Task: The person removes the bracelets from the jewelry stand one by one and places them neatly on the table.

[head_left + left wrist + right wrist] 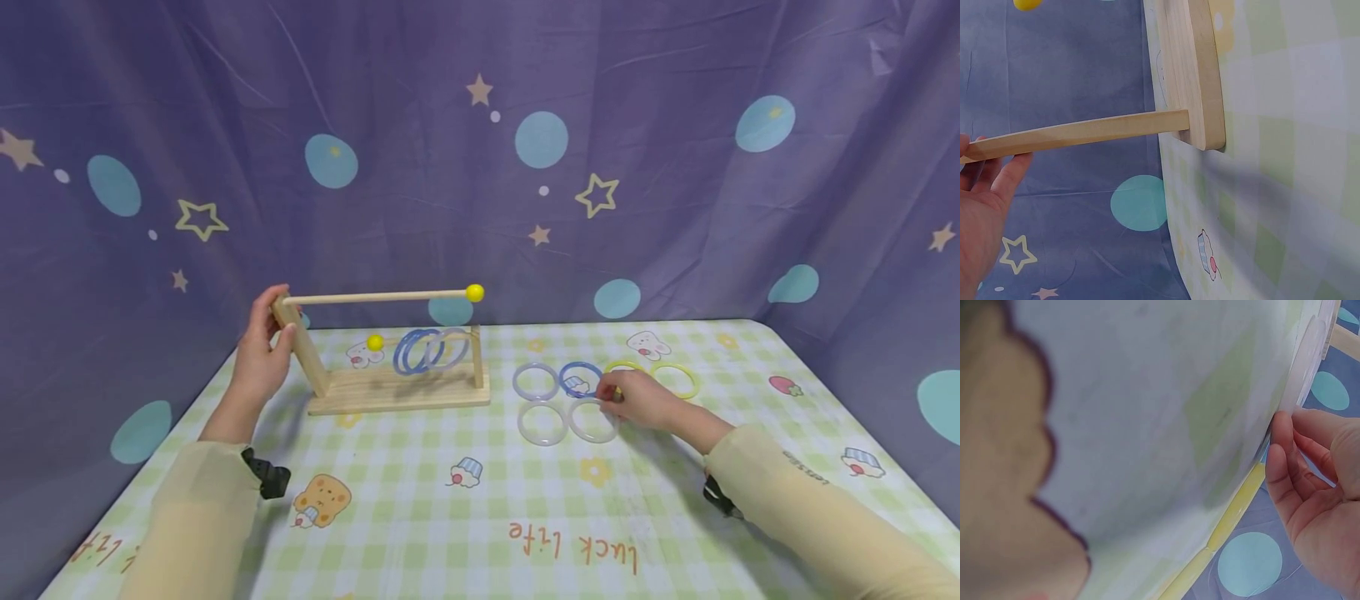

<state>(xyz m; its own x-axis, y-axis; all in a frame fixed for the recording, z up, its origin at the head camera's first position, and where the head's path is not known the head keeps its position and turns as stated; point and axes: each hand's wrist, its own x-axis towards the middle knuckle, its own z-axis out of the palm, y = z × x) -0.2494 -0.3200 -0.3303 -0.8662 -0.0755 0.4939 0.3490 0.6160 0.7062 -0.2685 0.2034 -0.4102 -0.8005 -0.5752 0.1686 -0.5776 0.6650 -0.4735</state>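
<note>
Wooden stand (397,390) and rings (542,443) share a tablecloth (405,533) reading "Luck Life" upside-down.

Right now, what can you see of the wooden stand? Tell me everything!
The wooden stand is pale and sits upright on the checked cloth. Its flat base has a tall post on the left and a shorter post on the right. The upper rod is bare and points right; the lower rod points left, carrying blue rings and a pale ring. Each ends in a yellow ball. The left hand holds the tall post near its top.
</note>
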